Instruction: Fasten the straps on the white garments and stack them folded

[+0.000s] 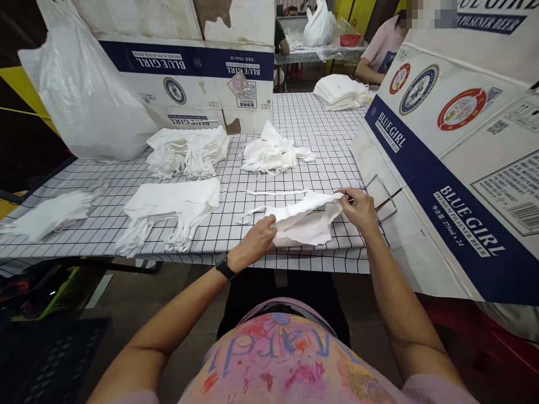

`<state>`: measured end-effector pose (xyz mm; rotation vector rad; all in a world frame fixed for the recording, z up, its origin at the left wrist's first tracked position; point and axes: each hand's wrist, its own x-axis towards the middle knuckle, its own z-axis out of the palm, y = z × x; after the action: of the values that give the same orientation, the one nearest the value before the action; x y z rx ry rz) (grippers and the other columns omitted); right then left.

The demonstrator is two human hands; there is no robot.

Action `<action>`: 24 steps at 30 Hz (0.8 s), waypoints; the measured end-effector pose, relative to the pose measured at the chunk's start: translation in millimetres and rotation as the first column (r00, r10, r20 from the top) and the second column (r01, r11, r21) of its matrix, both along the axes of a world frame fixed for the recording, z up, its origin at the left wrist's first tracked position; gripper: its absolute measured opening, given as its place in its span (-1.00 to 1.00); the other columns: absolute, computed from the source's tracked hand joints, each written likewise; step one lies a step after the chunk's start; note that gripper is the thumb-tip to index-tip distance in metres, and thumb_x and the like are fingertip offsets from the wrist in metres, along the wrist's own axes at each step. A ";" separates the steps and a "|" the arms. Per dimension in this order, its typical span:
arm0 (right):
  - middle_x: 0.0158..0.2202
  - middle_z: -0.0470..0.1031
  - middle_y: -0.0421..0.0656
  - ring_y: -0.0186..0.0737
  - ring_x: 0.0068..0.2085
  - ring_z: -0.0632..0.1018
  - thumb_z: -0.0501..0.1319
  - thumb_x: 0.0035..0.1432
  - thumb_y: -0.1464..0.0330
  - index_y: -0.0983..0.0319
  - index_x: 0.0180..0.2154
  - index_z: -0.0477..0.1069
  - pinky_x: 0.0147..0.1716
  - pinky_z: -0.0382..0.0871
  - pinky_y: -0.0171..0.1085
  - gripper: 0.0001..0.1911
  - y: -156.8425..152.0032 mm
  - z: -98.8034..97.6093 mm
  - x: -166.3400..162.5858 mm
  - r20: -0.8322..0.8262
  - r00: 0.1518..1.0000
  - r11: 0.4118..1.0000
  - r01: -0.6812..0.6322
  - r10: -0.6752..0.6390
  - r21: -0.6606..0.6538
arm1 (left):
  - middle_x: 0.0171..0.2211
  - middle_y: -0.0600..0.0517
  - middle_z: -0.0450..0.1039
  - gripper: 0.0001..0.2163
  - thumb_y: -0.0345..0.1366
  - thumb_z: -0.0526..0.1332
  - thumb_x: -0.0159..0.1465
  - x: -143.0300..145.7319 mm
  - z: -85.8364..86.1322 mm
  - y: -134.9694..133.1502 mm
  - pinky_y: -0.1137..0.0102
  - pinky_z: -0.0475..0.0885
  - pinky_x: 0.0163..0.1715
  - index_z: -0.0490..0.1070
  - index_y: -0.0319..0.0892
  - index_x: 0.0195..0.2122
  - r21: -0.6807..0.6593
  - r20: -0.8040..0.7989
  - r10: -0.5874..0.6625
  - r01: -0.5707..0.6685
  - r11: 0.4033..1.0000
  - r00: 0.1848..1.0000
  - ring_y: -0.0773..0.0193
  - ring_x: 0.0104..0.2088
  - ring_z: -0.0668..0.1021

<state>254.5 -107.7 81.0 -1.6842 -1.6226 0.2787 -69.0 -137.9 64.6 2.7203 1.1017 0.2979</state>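
Note:
A white cloth piece with thin straps (309, 224) stretches between my two hands above the table's near edge. My left hand (264, 234), with a dark watch at its wrist, pinches the left end. The opposite upper corner is gripped in the fingers of my right hand (357, 206). Two straps trail leftward from the cloth onto the table. A neat stack of similar strapped pieces (174, 199) lies left of my left hand. Farther back are a taller stack (189, 143) and a loose, crumpled heap (273, 148) of the same white cloth.
Printed cardboard cartons stand at the back left (219, 62) and close on the right (438, 168). A full white plastic bag (92, 95) sits at the left rear. More white pieces lie on the checked tablecloth (240, 193) at far left (54, 210) and back (339, 91). Another person (381, 50) sits beyond.

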 end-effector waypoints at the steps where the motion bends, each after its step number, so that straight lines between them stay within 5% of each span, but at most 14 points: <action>1: -0.29 0.67 -0.08 -0.11 -0.33 0.60 0.16 0.15 0.34 0.24 -0.18 0.67 -0.28 0.45 -0.19 -0.67 1.3 5.4 0.4 -0.039 0.999 1.000 0.016 -0.016 -0.004 | -0.12 -0.16 0.35 -0.72 -0.71 -0.04 0.16 -3.3 2.2 1.8 0.28 0.41 -0.21 0.34 -0.24 -0.42 0.005 -0.042 0.013 -0.012 1.000 0.999 0.18 -0.22 0.40; 5: -0.36 0.66 -0.12 -0.13 -0.36 0.59 0.21 0.11 0.30 0.22 -0.20 0.69 -0.26 0.46 -0.20 -0.69 8.1 21.9 -2.0 -0.081 0.996 0.999 0.036 -0.034 0.013 | -0.16 -0.15 0.35 -0.76 -0.59 0.01 0.32 -11.0 8.6 4.3 0.23 0.38 -0.16 0.37 -0.24 -0.41 0.032 -0.104 0.007 -0.003 0.999 0.995 0.14 -0.19 0.40; 10: -0.37 0.66 -0.13 -0.13 -0.37 0.59 0.21 0.11 0.32 0.21 -0.22 0.70 -0.24 0.48 -0.18 -0.70 16.2 33.0 -10.5 -0.024 1.000 0.998 0.019 -0.018 0.059 | -0.02 -0.19 0.37 -0.71 -0.09 0.22 0.41 -0.8 -0.1 -3.1 0.03 0.32 -0.02 0.47 -0.25 -0.26 0.114 -0.067 -0.004 0.012 0.993 0.998 -0.04 -0.02 0.39; 16: -0.42 0.64 -0.14 -0.12 -0.37 0.61 0.22 0.08 0.35 0.21 -0.22 0.70 -0.19 0.52 -0.15 -0.69 21.1 40.9 -10.6 -0.001 0.999 0.993 0.041 -0.041 0.111 | -0.07 -0.14 0.37 -0.83 -0.33 0.20 0.42 4.5 -16.9 -0.4 0.13 0.27 -0.06 0.48 -0.22 -0.33 0.078 0.102 -0.038 0.030 0.996 0.994 0.02 -0.01 0.38; 24: -0.39 0.65 -0.11 -0.12 -0.33 0.63 0.28 0.00 0.31 0.25 -0.21 0.70 -0.13 0.55 -0.15 -0.68 34.6 57.4 4.7 -0.121 0.983 0.983 0.148 -0.135 0.105 | -0.10 -0.10 0.43 -0.80 -0.24 0.20 0.42 -60.3 31.9 36.6 0.06 0.27 0.04 0.43 -0.18 -0.35 0.007 0.265 0.078 -0.083 0.997 0.961 0.04 0.01 0.40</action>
<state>259.2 -73.2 138.4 -1.6576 -1.4016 0.2037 -129.3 -101.3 96.5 2.5577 1.1368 0.6663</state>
